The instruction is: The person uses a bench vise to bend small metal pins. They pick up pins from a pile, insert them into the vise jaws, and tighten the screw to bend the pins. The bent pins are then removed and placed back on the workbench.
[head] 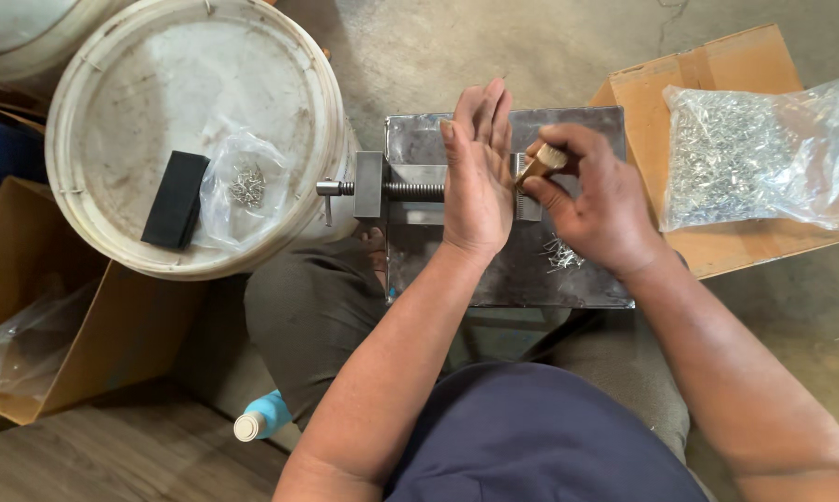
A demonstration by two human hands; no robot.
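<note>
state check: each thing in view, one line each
left hand: open, flat over the vise
right hand: pinching a brass piece
vise: on the metal plate
large bag of metal bits: on cardboard box
small bag: on bucket lid
black block: lying flat

Both forearms are bare, no sleeves reaching them; a dark navy top shows at 6 o'clock, olive-grey trousers at 8 o'clock.

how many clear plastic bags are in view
3: a small bag on the white bucket lid, a large bag on the right cardboard box, another bag inside the left box.
</note>
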